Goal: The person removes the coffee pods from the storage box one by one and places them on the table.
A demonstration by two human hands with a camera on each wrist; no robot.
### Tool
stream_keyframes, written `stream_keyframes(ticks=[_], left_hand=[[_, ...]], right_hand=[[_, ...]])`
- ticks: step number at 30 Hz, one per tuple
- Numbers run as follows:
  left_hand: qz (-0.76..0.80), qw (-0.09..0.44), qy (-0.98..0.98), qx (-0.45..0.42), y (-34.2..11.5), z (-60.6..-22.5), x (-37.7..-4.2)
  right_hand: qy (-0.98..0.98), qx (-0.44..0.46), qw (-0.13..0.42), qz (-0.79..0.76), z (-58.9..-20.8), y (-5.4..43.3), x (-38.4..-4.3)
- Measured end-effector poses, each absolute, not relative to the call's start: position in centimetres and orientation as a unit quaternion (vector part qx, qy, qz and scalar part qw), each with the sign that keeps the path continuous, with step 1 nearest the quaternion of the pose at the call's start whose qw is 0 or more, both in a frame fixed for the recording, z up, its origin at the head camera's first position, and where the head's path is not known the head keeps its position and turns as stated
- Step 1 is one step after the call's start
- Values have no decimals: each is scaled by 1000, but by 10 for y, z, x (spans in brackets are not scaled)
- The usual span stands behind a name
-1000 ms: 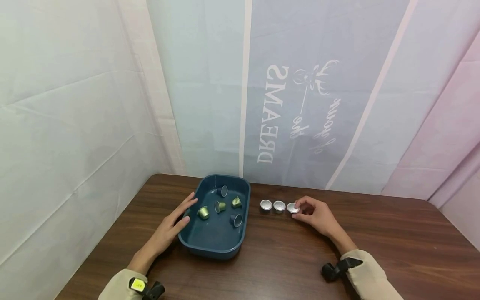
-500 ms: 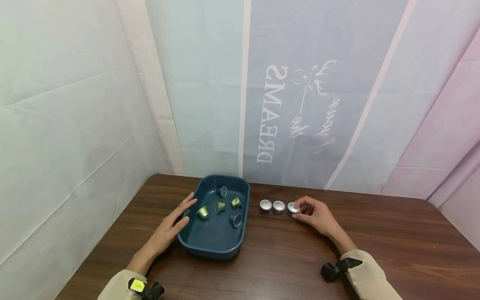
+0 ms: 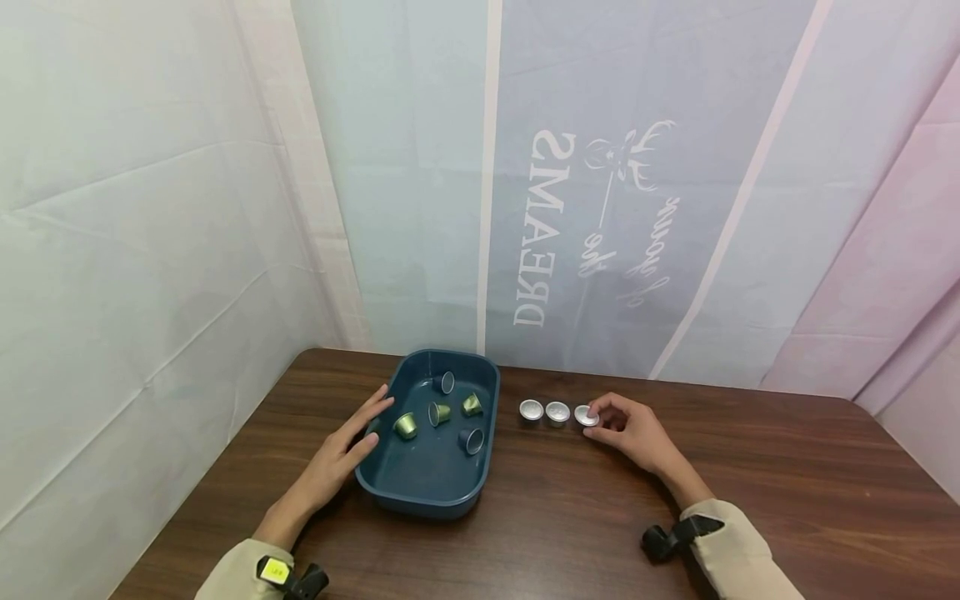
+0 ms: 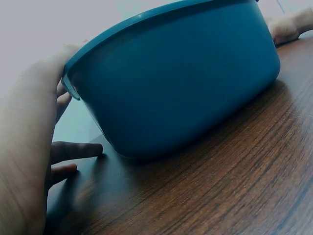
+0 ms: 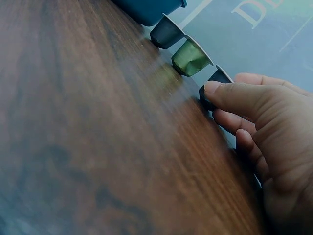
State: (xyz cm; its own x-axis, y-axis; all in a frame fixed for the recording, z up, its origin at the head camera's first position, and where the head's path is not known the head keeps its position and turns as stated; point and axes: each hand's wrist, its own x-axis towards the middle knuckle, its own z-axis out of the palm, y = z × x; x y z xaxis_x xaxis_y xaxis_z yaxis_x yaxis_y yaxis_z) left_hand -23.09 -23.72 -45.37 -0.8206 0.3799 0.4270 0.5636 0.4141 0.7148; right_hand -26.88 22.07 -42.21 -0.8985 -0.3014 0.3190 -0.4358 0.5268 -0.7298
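In the head view, my right hand (image 3: pixel 637 435) pinches a coffee capsule (image 3: pixel 584 417) between thumb and fingers at the right end of a short row. Its silver lid faces up, and the right wrist view shows its dark body (image 5: pixel 221 77). Beside it stand a green capsule (image 5: pixel 190 59) and a dark capsule (image 5: pixel 166 34), lids up on the table. My left hand (image 3: pixel 334 463) rests against the left side of a blue plastic tub (image 3: pixel 427 505), fingers extended along the rim. Several green and dark capsules, such as a green one (image 3: pixel 406 426), lie tipped over inside the tub.
The brown wooden table (image 3: pixel 555 533) carries everything. Behind it hangs a pale printed curtain (image 3: pixel 420 208), close to the table's far edge. Black camera straps are on both wrists, one of them a right wrist camera (image 3: pixel 660 543).
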Motion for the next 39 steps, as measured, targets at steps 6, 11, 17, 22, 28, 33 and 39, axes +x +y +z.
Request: stream_keyframes(ticks=[6,11,17,22,28,33,39], left_hand=[[-455,102,-838,-283,-237,-454,-231],[-453,104,-839,-284,-238,-454,-231],[-452,103,-840,-283,-238,-454,-231],[-453,105,-839,-284,-238,-453,-230],[-456,101,-837,-286,-237,-453,-231],[-456,102,-837,-284,-238,-453,-229],[-461,102,-834,-285,-236,-450,-227]], right_hand=[[-868,216,77,440,-422,221,-269],[-859,229,80,451,-425,223,-272],[-839,249,85,477,-427,227,-274],[-818,256,110,504,-421,229,-273],[-810,264,139,505,-408,220,-269],[-797,281,107,523,-399,204,-265],[-775,317,73,541,-390,181,-260]])
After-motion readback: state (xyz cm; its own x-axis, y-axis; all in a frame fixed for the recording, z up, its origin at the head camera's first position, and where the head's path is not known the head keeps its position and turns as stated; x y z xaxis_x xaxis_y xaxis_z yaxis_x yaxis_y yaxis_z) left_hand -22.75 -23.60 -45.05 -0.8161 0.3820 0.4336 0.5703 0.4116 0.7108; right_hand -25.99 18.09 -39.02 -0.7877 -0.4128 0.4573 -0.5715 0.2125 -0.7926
